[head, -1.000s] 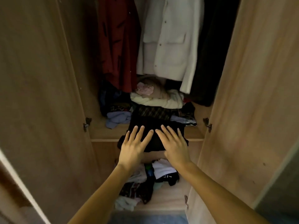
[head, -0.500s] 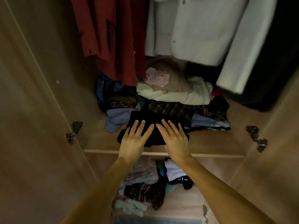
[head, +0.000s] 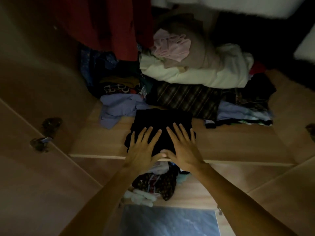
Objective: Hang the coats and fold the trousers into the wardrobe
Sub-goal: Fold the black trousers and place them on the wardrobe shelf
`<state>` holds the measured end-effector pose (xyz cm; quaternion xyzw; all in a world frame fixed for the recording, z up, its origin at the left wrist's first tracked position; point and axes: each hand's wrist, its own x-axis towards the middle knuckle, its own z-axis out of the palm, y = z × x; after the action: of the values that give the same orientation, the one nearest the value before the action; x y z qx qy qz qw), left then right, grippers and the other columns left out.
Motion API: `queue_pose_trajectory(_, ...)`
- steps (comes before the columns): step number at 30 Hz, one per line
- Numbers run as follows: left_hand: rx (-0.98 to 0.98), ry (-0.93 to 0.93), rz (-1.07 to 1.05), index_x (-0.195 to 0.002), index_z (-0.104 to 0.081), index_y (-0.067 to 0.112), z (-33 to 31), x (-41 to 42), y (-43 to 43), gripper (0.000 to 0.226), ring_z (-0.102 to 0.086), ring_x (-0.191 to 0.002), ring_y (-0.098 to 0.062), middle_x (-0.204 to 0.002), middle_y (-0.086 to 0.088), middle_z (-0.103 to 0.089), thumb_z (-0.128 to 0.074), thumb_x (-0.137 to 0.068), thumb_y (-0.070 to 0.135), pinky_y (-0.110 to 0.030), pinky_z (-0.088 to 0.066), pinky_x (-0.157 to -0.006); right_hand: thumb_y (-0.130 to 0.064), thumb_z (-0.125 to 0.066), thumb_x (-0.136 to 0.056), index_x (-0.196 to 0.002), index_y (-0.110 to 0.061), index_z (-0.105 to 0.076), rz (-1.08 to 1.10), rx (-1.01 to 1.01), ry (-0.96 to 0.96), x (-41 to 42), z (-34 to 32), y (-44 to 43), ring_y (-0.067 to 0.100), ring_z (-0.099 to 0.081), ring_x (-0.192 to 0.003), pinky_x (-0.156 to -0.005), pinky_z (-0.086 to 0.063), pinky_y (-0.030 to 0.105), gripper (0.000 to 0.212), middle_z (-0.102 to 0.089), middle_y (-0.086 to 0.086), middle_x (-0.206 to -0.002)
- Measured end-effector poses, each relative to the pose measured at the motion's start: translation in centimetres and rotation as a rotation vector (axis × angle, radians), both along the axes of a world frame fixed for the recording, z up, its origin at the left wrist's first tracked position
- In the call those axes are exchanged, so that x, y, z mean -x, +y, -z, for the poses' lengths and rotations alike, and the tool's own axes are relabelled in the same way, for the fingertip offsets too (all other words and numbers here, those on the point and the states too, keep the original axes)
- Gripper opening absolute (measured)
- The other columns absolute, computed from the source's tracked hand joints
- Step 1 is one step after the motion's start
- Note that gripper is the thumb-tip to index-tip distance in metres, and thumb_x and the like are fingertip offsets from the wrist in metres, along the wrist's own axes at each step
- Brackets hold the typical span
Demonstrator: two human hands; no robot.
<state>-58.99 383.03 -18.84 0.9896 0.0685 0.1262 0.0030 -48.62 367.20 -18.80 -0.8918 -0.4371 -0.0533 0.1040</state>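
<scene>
Folded black trousers lie on the wardrobe shelf, just behind its front edge. My left hand lies flat on their left half, fingers spread and straight. Beside it, my right hand presses flat on the right half, and the two thumbs nearly meet. Above, a red coat hangs at the left, a white coat at the top and a black coat at the right.
Behind the trousers is a heap of folded clothes: a cream bundle, a striped dark piece, a lilac garment. More clothes lie on the lower shelf. Open wardrobe doors stand either side, with a hinge at the left.
The camera has come closer and tilted down. Both hands have pushed the black trousers fully onto the shelf, and the hands stay flat on them.
</scene>
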Motion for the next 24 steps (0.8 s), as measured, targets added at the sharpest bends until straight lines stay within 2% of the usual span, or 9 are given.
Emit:
queue_pose_trajectory(4, 0.049, 0.007, 0.000, -0.145, -0.028, 0.019, -0.4, -0.4, 0.8, 0.075, -0.044, -0.129, -0.032, -0.140, -0.014, -0.047, -0.014, -0.091, 0.069, -0.059, -0.034, -0.104, -0.058, 0.001, -0.095, -0.146, -0.022, -0.033, 0.039, -0.160, 0.061, 0.6, -1.2, 0.8, 0.027, -0.019, -0.143, -0.116, -0.007, 0.051, 0.071, -0.027, 0.009, -0.154)
queue_pose_trajectory(8, 0.105, 0.063, -0.055, -0.148, -0.018, 0.023, 0.7, -1.3, 1.0, 0.065, -0.033, -0.138, -0.028, -0.151, -0.010, -0.034, -0.007, -0.096, 0.060, -0.058, -0.031, -0.104, -0.059, 0.011, -0.087, -0.150, -0.032, -0.009, 0.087, -0.087, 0.106, 0.1, -0.5, 2.3, 0.021, 0.002, -0.146, -0.114, 0.007, 0.042, 0.071, -0.006, 0.003, -0.159)
queue_pose_trajectory(11, 0.125, 0.102, -0.083, -0.148, -0.018, 0.024, 1.3, -3.0, 2.1, 0.063, -0.034, -0.138, -0.027, -0.150, -0.009, -0.035, -0.005, -0.097, 0.059, -0.060, -0.034, -0.103, -0.060, 0.014, -0.084, -0.149, -0.036, -0.001, 0.116, -0.068, 0.150, -1.4, 0.5, 3.6, 0.017, 0.009, -0.146, -0.115, 0.008, 0.041, 0.071, 0.001, -0.001, -0.160)
queue_pose_trajectory(13, 0.126, 0.095, -0.084, -0.150, -0.010, 0.027, 1.5, -4.5, 3.1, 0.070, -0.019, -0.143, -0.024, -0.155, -0.007, -0.025, 0.004, -0.092, 0.064, -0.060, -0.028, -0.108, -0.056, 0.013, -0.083, -0.149, -0.036, 0.001, 0.138, -0.055, 0.154, -2.4, 1.1, 4.6, 0.016, 0.011, -0.145, -0.115, 0.008, 0.041, 0.070, 0.003, -0.002, -0.159)
queue_pose_trajectory(15, 0.116, 0.125, -0.086, -0.145, 0.011, 0.035, 1.5, -5.4, 3.9, 0.076, 0.010, -0.143, -0.015, -0.160, -0.001, -0.001, 0.021, -0.079, 0.071, -0.054, -0.009, -0.115, -0.055, 0.012, -0.084, -0.149, -0.036, 0.000, 0.148, -0.055, 0.144, -3.1, 1.3, 5.3, 0.016, 0.011, -0.145, -0.115, 0.008, 0.041, 0.069, 0.003, -0.001, -0.159)
queue_pose_trajectory(16, 0.117, 0.153, -0.090, -0.141, 0.017, 0.037, 1.3, -5.5, 4.0, 0.078, 0.016, -0.142, -0.013, -0.159, 0.002, 0.007, 0.027, -0.073, 0.072, -0.052, -0.003, -0.116, -0.055, 0.011, -0.085, -0.149, -0.036, 0.000, 0.151, -0.051, 0.144, -3.2, 1.3, 5.5, 0.016, 0.011, -0.145, -0.115, 0.008, 0.042, 0.068, 0.004, -0.001, -0.159)
queue_pose_trajectory(18, 0.121, 0.185, -0.097, -0.141, 0.020, 0.038, 0.7, -5.2, 3.8, 0.084, 0.014, -0.145, -0.015, -0.159, 0.003, 0.011, 0.032, -0.065, 0.074, -0.051, 0.000, -0.115, -0.055, 0.006, -0.090, -0.149, -0.036, 0.001, 0.152, -0.010, 0.172, -3.1, 0.9, 5.5, 0.017, 0.012, -0.145, -0.115, 0.009, 0.043, 0.062, 0.006, -0.001, -0.159)
queue_pose_trajectory(21, 0.128, 0.195, -0.111, -0.148, 0.009, 0.036, -1.0, -4.4, 3.1, 0.101, 0.005, -0.146, -0.018, -0.160, -0.001, 0.004, 0.034, -0.059, 0.076, -0.050, 0.000, -0.115, -0.050, -0.011, -0.099, -0.150, -0.034, -0.003, 0.171, 0.018, 0.198, -2.3, -0.6, 4.8, 0.019, 0.008, -0.146, -0.116, 0.007, 0.045, 0.054, 0.004, 0.001, -0.159)
queue_pose_trajectory(24, 0.175, 0.154, -0.113, -0.151, -0.011, 0.029, -3.1, -2.4, 2.3, 0.102, -0.008, -0.146, -0.022, -0.158, -0.007, -0.013, 0.019, -0.067, 0.079, -0.050, -0.005, -0.116, -0.057, -0.003, -0.091, -0.149, -0.027, -0.021, 0.207, -0.120, 0.171, 0.1, -3.2, 3.2, 0.025, -0.007, -0.146, -0.117, -0.008, 0.048, 0.068, -0.014, 0.007, -0.158)
